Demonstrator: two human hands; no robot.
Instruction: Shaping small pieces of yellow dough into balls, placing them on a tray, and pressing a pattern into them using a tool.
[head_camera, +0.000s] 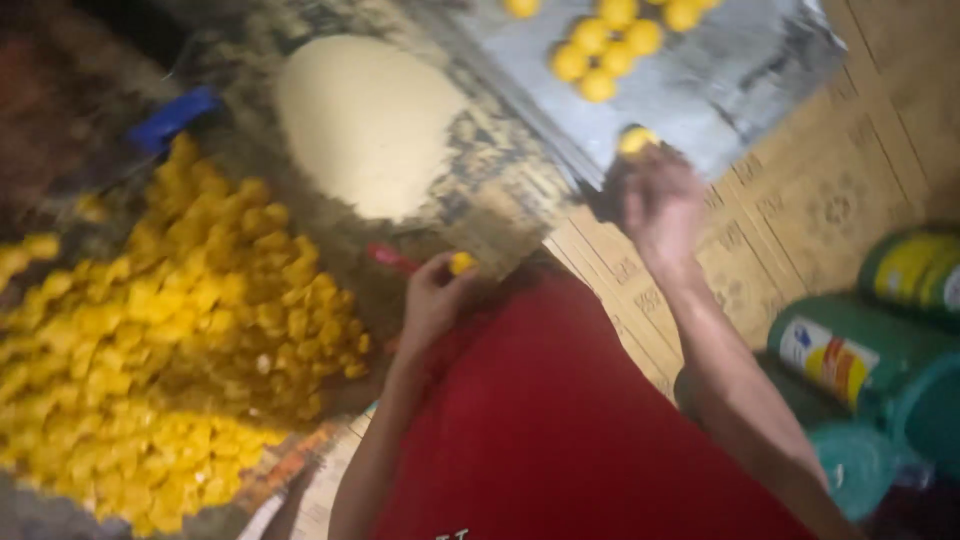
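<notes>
Round yellow dough ball (637, 139), R-hand fingers (655, 175)

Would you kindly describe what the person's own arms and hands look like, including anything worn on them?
Both arms are bare from the elbow down, with no sleeves showing. The left hand and right hand wear no gloves, and no watch, ring or bracelet can be made out, though the picture is blurred. A red garment covers the lap below the arms.

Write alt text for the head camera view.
Right hand sets a yellow ball on a silver tray beside other balls; left hand holds another piece. Yellow pile at left.
</notes>
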